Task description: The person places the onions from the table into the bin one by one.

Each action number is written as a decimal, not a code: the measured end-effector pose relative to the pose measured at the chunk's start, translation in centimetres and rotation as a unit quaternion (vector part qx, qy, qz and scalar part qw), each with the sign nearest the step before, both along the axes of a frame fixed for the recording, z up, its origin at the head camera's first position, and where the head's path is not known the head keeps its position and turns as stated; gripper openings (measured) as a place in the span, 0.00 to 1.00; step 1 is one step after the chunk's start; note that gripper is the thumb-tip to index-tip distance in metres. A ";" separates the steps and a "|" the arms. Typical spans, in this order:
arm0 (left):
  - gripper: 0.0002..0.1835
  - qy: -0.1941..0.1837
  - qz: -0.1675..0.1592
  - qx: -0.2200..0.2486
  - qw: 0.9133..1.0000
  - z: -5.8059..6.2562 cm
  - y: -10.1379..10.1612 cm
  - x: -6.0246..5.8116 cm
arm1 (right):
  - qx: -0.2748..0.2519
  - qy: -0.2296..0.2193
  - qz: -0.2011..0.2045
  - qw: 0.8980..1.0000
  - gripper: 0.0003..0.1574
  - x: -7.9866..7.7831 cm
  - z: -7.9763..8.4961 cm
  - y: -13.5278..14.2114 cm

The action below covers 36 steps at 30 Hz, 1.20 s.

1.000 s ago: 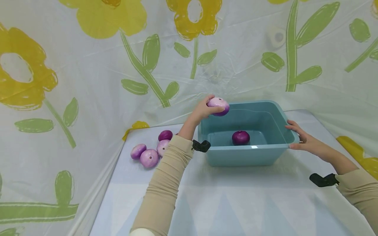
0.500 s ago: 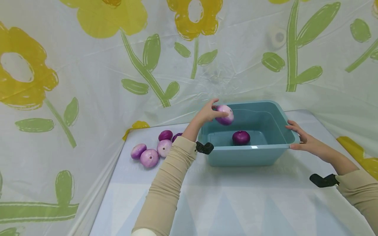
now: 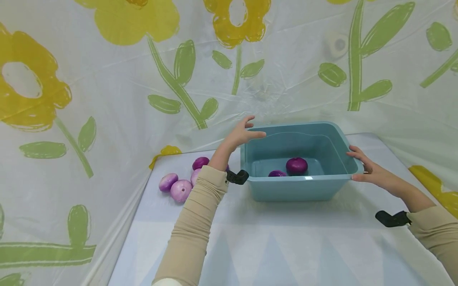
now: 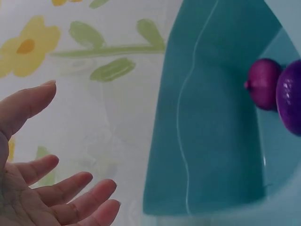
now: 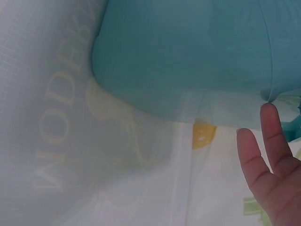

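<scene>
My left hand hovers over the left rim of a teal plastic bin, fingers spread and holding nothing. In the left wrist view its palm and loosely bent fingers are seen beside the bin wall. Inside the bin lie two purple onions: a dark one and another partly hidden by the front wall. My right hand rests against the bin's right rim near the front corner, fingers extended. The right wrist view has two of its fingers straight beside the bin's outer side.
Left of the bin, several more onions lie grouped on the pale tablecloth, among them a light purple one and a darker one. My left forearm partly covers this group. A flower-patterned sheet hangs behind the table.
My left hand carried a light purple onion over the bin and let go of it. A second onion now lies inside. The hand has drawn back left; the right hand stays put.
</scene>
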<state>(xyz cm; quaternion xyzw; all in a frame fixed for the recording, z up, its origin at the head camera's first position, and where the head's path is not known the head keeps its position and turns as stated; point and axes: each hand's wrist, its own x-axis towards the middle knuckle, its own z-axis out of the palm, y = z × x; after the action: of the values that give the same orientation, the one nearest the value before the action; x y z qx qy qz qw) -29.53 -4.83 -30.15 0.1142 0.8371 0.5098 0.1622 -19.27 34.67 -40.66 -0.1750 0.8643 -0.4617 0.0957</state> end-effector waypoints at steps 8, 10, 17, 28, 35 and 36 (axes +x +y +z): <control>0.43 0.020 0.056 -0.044 0.997 -1.7 -5.5 0.1 | -0.005 -0.002 0.000 1.000 0.47 0.0 0.0 0.1; 0.42 0.018 0.071 -0.061 0.995 -2.7 -7.2 0.2 | -0.015 -0.001 0.003 1.000 0.46 0.0 -0.1 0.0; 0.40 0.009 0.104 -0.103 0.989 -7.0 -12.5 0.5 | -0.025 0.004 0.010 1.000 0.46 0.0 -0.1 -0.1; 0.35 0.094 0.139 -0.197 0.966 -17.8 -16.9 -0.6 | 0.014 0.007 -0.002 1.000 0.46 0.0 0.0 0.0; 0.44 0.037 0.180 -0.198 0.963 -19.1 -15.8 1.7 | 0.018 0.002 -0.005 1.000 0.46 -0.1 0.1 0.1; 0.44 0.038 0.184 -0.193 0.963 -18.9 -15.6 2.1 | 0.018 0.003 -0.005 1.000 0.46 0.0 0.1 0.1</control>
<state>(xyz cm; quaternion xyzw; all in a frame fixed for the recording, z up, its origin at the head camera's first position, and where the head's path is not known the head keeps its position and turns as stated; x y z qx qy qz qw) -27.44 -20.47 -49.02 -0.0557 0.9316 0.3553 0.0527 -19.32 34.78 -40.59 -0.1704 0.8734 -0.4464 0.0942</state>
